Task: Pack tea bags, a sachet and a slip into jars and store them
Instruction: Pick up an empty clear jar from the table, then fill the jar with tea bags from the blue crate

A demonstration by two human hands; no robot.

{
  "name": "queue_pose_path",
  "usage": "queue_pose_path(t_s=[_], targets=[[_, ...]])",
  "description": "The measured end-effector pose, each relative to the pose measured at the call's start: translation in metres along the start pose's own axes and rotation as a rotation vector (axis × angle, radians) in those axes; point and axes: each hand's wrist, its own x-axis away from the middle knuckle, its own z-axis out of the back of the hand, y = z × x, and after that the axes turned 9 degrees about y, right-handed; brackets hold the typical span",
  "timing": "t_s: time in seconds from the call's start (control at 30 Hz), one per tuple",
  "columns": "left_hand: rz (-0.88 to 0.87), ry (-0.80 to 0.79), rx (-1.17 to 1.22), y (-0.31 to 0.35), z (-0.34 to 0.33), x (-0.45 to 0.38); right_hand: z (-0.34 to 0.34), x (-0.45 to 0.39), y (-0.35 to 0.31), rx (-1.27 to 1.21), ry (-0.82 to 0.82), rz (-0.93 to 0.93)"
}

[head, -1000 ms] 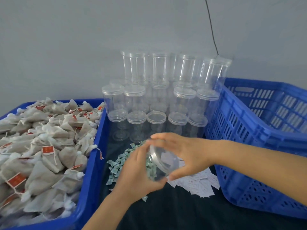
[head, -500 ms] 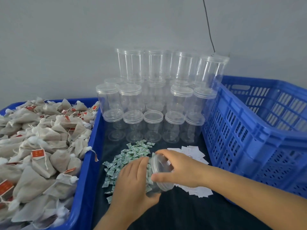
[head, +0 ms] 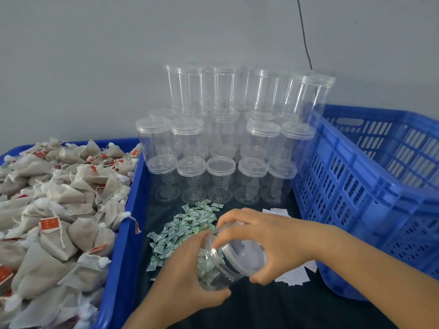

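A dark cloth (head: 273, 307) covers the work surface against a plain grey wall (head: 95, 55), where a thin black cable (head: 305, 36) hangs down. The left hand (head: 180, 276) grips a clear jar (head: 213, 269) tipped on its side over a heap of green sachets (head: 190, 224); the right hand (head: 268, 238) grips its lid (head: 244, 255). White slips (head: 294, 277) lie beside. Tea bags (head: 54, 210) with red tags, print unreadable, fill a blue bin (head: 123, 245) on the left. Stacked empty jars (head: 225, 138) stand behind, beside a blue crate (head: 370, 186)
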Motion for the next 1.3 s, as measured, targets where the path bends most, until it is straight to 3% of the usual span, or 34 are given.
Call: queue_pose_path(t_s=[0.1, 0.23, 0.3, 0.53, 0.8, 1.0, 1.13, 1.3], targets=[[0.053, 0.093, 0.13, -0.002, 0.004, 0.0, 0.014, 0.009, 0.009, -0.182, 0.154, -0.135], [0.126, 0.286, 0.239, -0.003, 0.007, -0.005, 0.022, 0.01, 0.029, -0.568, 0.731, -0.382], [0.165, 0.385, 0.249, -0.006, 0.007, -0.004, 0.011, 0.003, 0.042, -0.592, 0.876, -0.456], [0.334, 0.546, 0.345, -0.009, 0.007, 0.004, -0.06, -0.051, 0.092, -0.187, 0.631, -0.864], [0.368, 0.565, 0.371, -0.01, 0.008, 0.002, -0.091, -0.07, 0.119, 0.124, 0.427, -0.886], [0.333, 0.568, 0.314, -0.005, 0.01, -0.003, -0.084, -0.064, 0.119, 0.04, 0.307, -0.892], [0.319, 0.588, 0.3, 0.007, 0.019, -0.005, -0.051, -0.079, 0.093, 0.161, 0.277, -0.771], [0.282, 0.628, 0.361, 0.032, 0.049, 0.002, -0.01, -0.131, 0.017, -0.055, 0.414, -0.375]])
